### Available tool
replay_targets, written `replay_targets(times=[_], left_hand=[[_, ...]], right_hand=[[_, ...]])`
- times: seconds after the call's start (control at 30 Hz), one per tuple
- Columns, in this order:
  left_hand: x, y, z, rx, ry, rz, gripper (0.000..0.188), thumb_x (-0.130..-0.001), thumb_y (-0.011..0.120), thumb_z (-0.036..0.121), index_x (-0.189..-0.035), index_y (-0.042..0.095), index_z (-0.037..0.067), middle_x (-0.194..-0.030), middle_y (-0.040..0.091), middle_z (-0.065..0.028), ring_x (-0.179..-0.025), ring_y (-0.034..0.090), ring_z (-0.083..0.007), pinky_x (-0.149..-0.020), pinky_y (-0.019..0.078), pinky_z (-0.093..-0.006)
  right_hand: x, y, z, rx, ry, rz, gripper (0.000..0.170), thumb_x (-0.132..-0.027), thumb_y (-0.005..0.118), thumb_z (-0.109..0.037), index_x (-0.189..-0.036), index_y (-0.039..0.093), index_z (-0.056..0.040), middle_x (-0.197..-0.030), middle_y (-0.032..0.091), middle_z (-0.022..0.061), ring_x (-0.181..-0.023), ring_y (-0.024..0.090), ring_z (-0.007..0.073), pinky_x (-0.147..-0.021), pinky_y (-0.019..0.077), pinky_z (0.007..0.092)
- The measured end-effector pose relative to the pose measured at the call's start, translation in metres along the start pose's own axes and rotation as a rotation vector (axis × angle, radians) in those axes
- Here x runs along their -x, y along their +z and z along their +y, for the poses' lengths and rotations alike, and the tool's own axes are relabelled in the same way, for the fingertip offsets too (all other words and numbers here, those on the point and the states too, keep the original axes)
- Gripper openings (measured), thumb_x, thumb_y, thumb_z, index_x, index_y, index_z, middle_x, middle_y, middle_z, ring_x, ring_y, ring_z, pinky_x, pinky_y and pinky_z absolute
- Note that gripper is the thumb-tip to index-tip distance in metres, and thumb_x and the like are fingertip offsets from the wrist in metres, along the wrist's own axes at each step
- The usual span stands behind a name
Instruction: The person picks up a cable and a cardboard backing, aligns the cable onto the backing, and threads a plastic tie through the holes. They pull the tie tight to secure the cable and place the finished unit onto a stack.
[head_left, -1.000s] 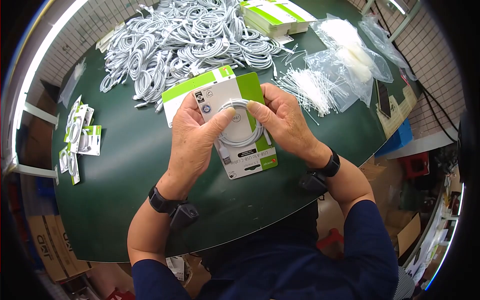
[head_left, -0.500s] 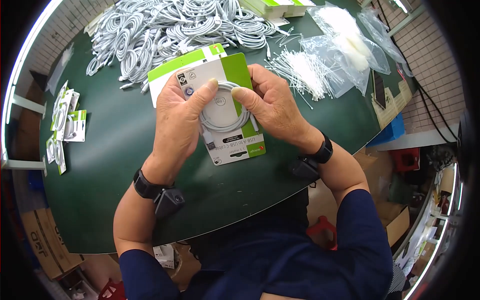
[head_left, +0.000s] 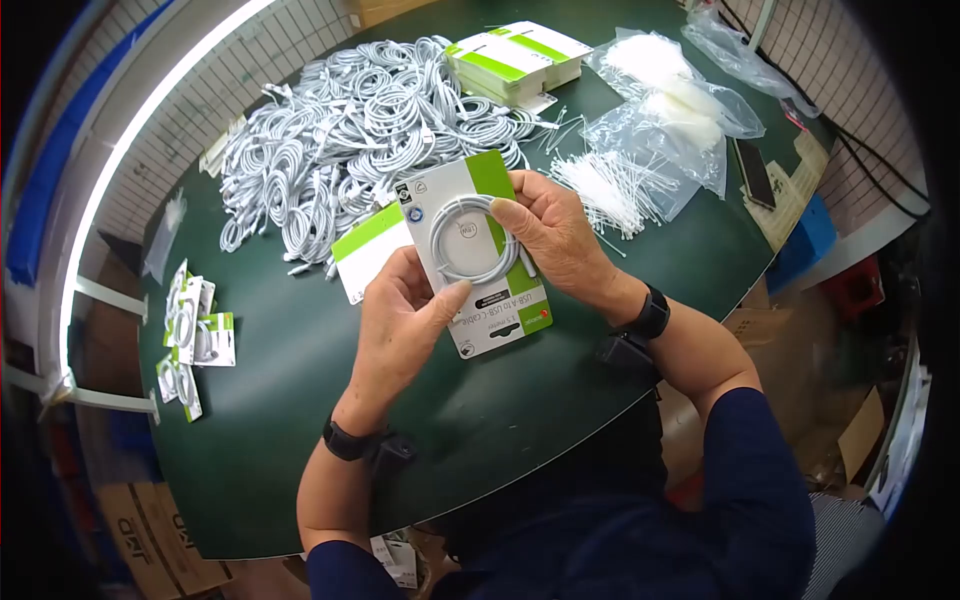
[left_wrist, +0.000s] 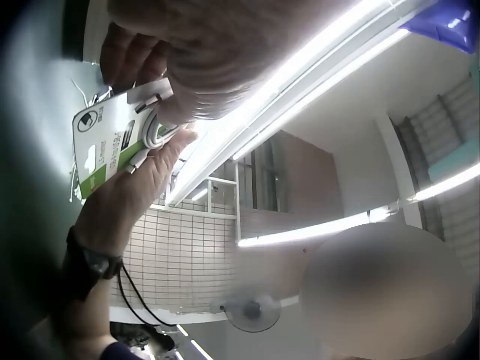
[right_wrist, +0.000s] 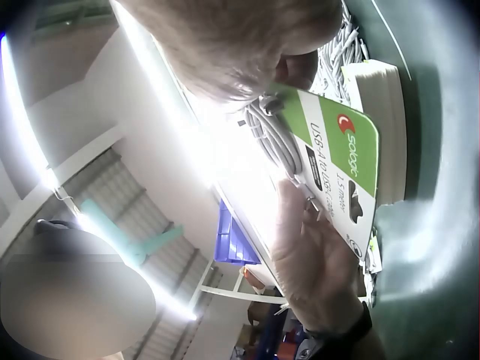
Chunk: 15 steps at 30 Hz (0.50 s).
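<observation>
Coil on card, both hands gripping

L hand pinches the near-left edge of a flat white-and-green printed cardboard card, thumb on the front, fingers behind. R hand grips its right side, thumb pressing a round coil of whitish cable onto the face. Card's held up over a dark green tabletop.

Rel. to card: big pile of loose whitish cables beyond & left; thick stack of white-and-green cards beyond; heap of thin white plastic ties right; carded coils well left; another white-and-green card just left, partly hidden.

Step, prob.: seating the coil square on the card. Can't see if it's tied. Next move calls for keeping coil flat; if untied, R thumb shouldn't lift w/o L covering.
</observation>
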<state>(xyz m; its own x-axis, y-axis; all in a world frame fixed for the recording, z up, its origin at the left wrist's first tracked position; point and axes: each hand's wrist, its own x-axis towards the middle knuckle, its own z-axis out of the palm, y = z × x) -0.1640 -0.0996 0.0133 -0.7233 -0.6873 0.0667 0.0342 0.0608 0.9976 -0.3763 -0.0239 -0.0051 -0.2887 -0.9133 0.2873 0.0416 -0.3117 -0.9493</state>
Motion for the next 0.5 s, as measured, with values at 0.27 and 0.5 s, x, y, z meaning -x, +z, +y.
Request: replay_targets(times=[0.27, 0.5], left_hand=[[0.002, 0.012, -0.01, -0.046, 0.03, -0.003, 0.031, -0.096, 0.072, 0.007, -0.121, 0.06, -0.006, -0.105, 0.074, -0.0123, -0.092, 0.072, -0.0157, -0.078, 0.0592, -0.0297], [0.012, 0.01, -0.007, -0.334, 0.016, 0.071, 0.033, -0.094, 0.073, 0.006, -0.122, 0.061, -0.007, -0.102, 0.073, -0.0106, -0.088, 0.068, -0.0124, -0.078, 0.0575, -0.0296]], right_hand=[[0.006, 0.005, 0.004, 0.549, -0.199, 0.122, 0.065, -0.097, 0.07, -0.002, -0.154, 0.039, 0.0072, -0.115, 0.072, 0.0148, -0.099, 0.07, 0.0135, -0.081, 0.058, 0.0279], [0.007, 0.013, 0.017, 0.662, -0.367, 0.156, 0.076, -0.096, 0.068, -0.002, -0.162, 0.031, -0.0003, -0.103, 0.069, 0.0179, -0.083, 0.069, 0.021, -0.071, 0.0553, 0.0342]])
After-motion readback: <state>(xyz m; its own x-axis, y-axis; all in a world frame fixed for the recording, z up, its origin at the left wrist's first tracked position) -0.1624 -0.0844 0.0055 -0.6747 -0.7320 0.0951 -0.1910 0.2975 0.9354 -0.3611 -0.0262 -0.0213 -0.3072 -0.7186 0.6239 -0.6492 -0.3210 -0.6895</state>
